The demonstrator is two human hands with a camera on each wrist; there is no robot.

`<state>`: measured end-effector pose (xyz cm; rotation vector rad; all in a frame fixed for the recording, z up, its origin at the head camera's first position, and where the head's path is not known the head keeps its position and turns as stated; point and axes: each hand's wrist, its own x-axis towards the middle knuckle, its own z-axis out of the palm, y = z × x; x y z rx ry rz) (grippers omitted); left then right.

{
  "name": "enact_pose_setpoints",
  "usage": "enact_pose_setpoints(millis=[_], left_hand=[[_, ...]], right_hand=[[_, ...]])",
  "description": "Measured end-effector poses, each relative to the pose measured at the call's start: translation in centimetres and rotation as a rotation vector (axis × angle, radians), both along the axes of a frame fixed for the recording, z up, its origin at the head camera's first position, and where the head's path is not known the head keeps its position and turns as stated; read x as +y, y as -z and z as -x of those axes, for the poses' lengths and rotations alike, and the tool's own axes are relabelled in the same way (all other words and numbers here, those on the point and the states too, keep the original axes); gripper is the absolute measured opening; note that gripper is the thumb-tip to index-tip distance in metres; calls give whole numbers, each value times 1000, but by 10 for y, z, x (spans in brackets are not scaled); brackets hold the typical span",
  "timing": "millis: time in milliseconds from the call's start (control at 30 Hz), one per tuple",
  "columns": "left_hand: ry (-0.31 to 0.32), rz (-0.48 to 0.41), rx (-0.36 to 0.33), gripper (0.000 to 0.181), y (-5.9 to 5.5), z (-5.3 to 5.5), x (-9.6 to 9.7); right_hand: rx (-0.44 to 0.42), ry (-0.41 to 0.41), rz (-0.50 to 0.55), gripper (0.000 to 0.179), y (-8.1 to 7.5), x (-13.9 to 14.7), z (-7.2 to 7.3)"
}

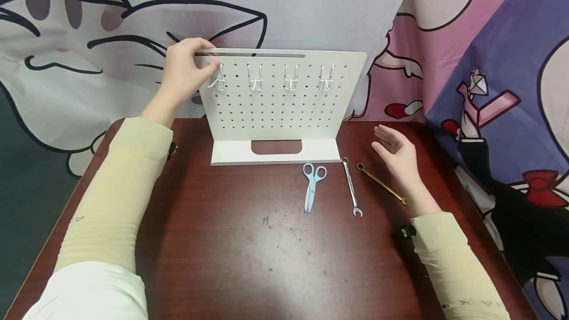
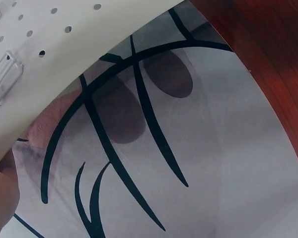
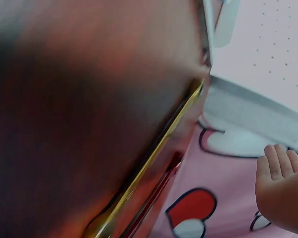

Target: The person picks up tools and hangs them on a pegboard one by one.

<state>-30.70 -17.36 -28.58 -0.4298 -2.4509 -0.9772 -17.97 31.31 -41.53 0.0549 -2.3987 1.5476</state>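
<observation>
A white pegboard stand [image 1: 275, 100] stands upright at the back of the table, with several clear hooks [image 1: 291, 83] in a row across its upper part. My left hand [image 1: 184, 68] grips its top left corner, thumb on the front face and fingers over the top edge. In the left wrist view, only part of that hand [image 2: 2, 198] shows at the board's edge. My right hand [image 1: 397, 159] hovers with extended fingers to the right of the stand, holding nothing. Closest to it lies a gold combination wrench [image 1: 382, 184], also seen in the right wrist view.
Light blue scissors [image 1: 311, 191] and a silver combination wrench [image 1: 351, 186] lie just in front of the stand's base. The brown table [image 1: 231, 241] ends at a cartoon-printed curtain [image 1: 311, 4] behind and at the right.
</observation>
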Motion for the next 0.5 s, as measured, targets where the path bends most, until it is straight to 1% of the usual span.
enact_pose_setpoints(millis=[133, 267, 500], left_hand=[[14, 3, 10, 25, 0, 0, -1], [18, -10, 13, 26, 1, -1, -2], [18, -38, -6, 28, 2, -1, -1]], right_hand=[[0, -13, 8, 46, 5, 18, -8], [-18, -34, 15, 42, 10, 35, -13], [-93, -51, -33, 36, 18, 58, -18]])
